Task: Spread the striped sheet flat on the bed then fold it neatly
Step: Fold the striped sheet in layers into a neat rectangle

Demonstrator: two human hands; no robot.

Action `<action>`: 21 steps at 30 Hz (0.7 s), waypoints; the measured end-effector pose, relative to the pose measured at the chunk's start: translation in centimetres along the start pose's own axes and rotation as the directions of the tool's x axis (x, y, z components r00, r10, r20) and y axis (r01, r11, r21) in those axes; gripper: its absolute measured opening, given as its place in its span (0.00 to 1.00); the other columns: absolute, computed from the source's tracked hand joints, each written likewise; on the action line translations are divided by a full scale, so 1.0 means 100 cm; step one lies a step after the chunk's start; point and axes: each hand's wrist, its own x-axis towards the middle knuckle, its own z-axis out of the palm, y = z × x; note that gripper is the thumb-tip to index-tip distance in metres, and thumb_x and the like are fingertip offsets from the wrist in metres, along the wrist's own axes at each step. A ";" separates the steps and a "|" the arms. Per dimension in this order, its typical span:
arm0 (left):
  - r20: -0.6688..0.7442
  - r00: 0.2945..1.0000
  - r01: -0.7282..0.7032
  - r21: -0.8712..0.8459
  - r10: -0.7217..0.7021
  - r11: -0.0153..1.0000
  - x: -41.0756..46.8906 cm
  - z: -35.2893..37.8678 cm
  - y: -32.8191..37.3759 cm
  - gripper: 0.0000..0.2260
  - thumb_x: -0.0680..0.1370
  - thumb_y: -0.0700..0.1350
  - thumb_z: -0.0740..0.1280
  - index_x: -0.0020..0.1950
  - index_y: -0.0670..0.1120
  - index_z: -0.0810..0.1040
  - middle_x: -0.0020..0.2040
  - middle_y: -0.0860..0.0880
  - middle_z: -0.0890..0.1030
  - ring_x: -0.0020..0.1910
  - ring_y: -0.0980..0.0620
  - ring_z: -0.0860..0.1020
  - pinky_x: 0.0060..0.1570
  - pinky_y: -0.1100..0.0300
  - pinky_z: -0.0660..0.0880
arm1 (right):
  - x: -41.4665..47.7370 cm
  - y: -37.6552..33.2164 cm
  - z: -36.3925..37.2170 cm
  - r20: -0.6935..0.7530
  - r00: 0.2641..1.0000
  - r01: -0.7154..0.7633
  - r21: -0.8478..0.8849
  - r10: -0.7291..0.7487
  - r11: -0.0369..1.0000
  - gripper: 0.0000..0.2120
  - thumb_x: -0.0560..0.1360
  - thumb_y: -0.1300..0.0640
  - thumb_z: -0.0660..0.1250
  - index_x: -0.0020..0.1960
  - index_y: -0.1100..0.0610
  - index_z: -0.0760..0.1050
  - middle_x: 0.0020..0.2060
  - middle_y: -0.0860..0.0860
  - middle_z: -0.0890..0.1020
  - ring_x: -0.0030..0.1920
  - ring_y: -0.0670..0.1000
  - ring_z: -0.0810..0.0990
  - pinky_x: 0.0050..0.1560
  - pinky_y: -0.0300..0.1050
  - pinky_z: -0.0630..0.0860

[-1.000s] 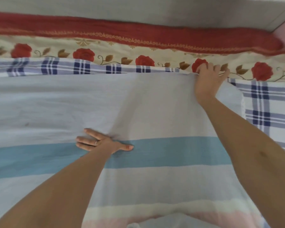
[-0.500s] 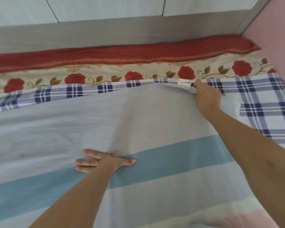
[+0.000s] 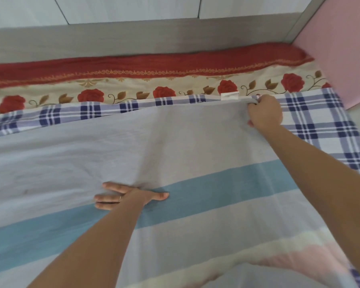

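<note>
Head view: striped sheet [image 3: 175,142] between right fingers [image 3: 261,100]

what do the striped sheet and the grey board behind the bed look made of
The striped sheet looks like thin woven cloth, perhaps cotton or a blend, matte: it creases softly by the left hand and bunches where the right hand grips its edge. The grey board looks like wood-grain laminate or veneer, smooth with a dull sheen; which one cannot be told.
</note>
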 end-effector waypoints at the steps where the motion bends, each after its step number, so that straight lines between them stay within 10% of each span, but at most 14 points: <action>1: -0.003 1.000 -0.002 -0.008 0.002 1.000 -0.001 -0.001 0.000 0.74 0.53 0.59 0.82 0.71 0.43 0.24 0.73 0.36 0.30 0.74 0.39 0.32 0.71 0.41 0.39 | 0.001 -0.004 0.000 0.039 0.996 -0.085 0.132 0.080 0.988 0.09 0.79 0.57 0.58 0.52 0.60 0.74 0.45 0.58 0.81 0.40 0.59 0.81 0.43 0.53 0.80; 7: -0.028 1.000 -0.010 -0.061 0.009 0.998 0.001 0.005 0.000 0.73 0.53 0.57 0.83 0.73 0.44 0.25 0.74 0.37 0.30 0.74 0.40 0.32 0.70 0.41 0.37 | 0.031 -0.005 0.005 0.075 0.994 -0.089 0.142 0.079 0.986 0.20 0.78 0.57 0.62 0.68 0.59 0.64 0.63 0.56 0.73 0.63 0.58 0.72 0.64 0.55 0.71; 10: -0.038 0.999 -0.011 -0.061 0.009 0.998 0.005 0.007 0.002 0.74 0.53 0.57 0.83 0.72 0.44 0.25 0.73 0.37 0.29 0.74 0.39 0.31 0.70 0.41 0.37 | 0.034 0.009 0.019 0.303 0.949 -0.045 -0.137 0.085 0.989 0.40 0.78 0.48 0.64 0.78 0.55 0.40 0.77 0.53 0.42 0.77 0.60 0.44 0.72 0.68 0.48; 13: -0.029 1.000 0.009 -0.028 -0.010 1.000 0.010 0.006 0.002 0.75 0.52 0.59 0.82 0.72 0.44 0.24 0.73 0.37 0.28 0.73 0.38 0.30 0.70 0.40 0.36 | -0.009 0.012 0.042 0.278 0.936 0.296 -0.300 -0.214 0.907 0.36 0.79 0.43 0.54 0.78 0.51 0.37 0.77 0.51 0.39 0.76 0.61 0.41 0.68 0.72 0.39; 17: -0.031 0.999 0.018 -0.019 -0.018 1.000 0.018 0.011 0.001 0.76 0.50 0.60 0.82 0.71 0.44 0.23 0.72 0.37 0.27 0.73 0.38 0.30 0.69 0.40 0.35 | -0.063 0.026 0.069 0.561 0.618 0.770 -0.290 -0.551 0.568 0.33 0.74 0.31 0.39 0.75 0.39 0.35 0.76 0.43 0.36 0.76 0.62 0.40 0.68 0.74 0.40; 21: -0.048 0.999 -0.003 -0.008 0.003 1.000 0.021 0.016 -0.001 0.75 0.50 0.61 0.82 0.71 0.44 0.23 0.72 0.37 0.27 0.73 0.38 0.30 0.69 0.39 0.35 | -0.012 0.024 0.081 0.477 0.861 0.413 -0.457 -0.175 0.788 0.35 0.74 0.28 0.41 0.74 0.38 0.31 0.75 0.43 0.33 0.75 0.62 0.36 0.65 0.75 0.38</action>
